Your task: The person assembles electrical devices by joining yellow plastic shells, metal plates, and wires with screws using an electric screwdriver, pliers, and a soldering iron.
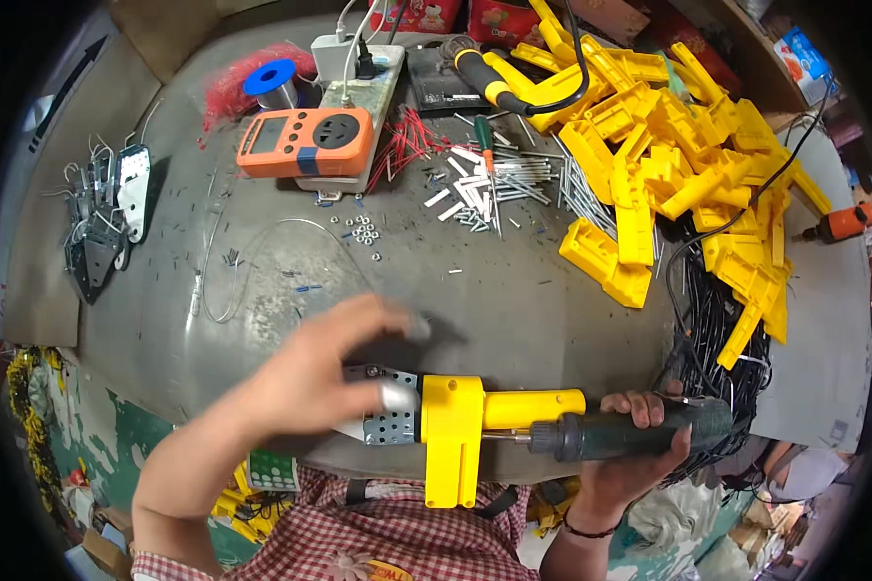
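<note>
My right hand (pixel 639 436) is wrapped round a dark power screwdriver (pixel 601 436) that lies level and points left. Its bit runs beside the handle of a yellow plastic housing (pixel 452 436) and reaches the housing's side. From the housing's left end sticks out a perforated metal plate (pixel 389 426). Slightly blurred, my left hand (pixel 310 368) hovers at the plate with fingers and thumb spread apart. White coverings show on its thumb and a fingertip. The thumb overlaps the plate; whether it touches is unclear.
Yellow housings (pixel 635 213) are heaped at the far right, above black cables (pixel 717 320). Long screws (pixel 523 179), a green-handled screwdriver (pixel 484 145) and nuts (pixel 363 232) lie mid-table. An orange meter (pixel 305 142) stands behind; metal blade-shaped parts (pixel 102 228) sit at left.
</note>
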### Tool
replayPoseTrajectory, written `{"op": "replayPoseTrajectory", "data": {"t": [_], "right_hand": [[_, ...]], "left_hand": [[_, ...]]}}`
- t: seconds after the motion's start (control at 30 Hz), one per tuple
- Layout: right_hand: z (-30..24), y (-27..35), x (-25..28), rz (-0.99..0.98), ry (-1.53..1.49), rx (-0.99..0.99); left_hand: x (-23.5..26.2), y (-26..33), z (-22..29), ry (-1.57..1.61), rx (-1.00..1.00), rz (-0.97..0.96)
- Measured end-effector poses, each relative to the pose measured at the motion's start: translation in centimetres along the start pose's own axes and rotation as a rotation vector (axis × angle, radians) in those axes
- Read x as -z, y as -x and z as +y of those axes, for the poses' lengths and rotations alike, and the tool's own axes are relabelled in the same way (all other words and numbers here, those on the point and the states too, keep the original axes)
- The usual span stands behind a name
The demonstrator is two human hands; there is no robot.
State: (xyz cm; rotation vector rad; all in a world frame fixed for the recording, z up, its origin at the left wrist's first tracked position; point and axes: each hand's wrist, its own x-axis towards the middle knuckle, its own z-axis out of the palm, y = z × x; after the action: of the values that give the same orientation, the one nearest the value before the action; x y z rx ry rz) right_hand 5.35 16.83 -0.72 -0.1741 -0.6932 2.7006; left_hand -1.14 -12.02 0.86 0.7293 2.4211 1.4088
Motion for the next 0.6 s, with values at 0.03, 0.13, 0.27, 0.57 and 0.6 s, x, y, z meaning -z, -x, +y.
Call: {"op": "replayPoseTrajectory", "data": {"t": [0.03,0.13,0.27,0.57,0.6], "right_hand": [[-0.1,-0.1,0.0,0.001,-0.006,0.001],[-0.2,-0.4,0.2,-0.102,0.001,-0.027],[-0.2,-0.5,0.4,-0.113,-0.007,-0.027],[-0.1,-0.4,0.0,-0.127,0.005,-0.033],[-0.2,-0.5,0.1,-0.134,0.005,-0.035]], "left_hand": [[0.7,-0.5,-0.2,0.107,0.105,0.041],[0.8,-2.7,-1.9,-0.459,0.144,0.262],[1.2,-3.8,-3.1,-0.792,0.025,0.232],[1.8,-2.7,-2.3,-0.964,-0.228,-0.011],[1.2,-1.8,-1.6,-0.863,-0.229,0.15]]}}
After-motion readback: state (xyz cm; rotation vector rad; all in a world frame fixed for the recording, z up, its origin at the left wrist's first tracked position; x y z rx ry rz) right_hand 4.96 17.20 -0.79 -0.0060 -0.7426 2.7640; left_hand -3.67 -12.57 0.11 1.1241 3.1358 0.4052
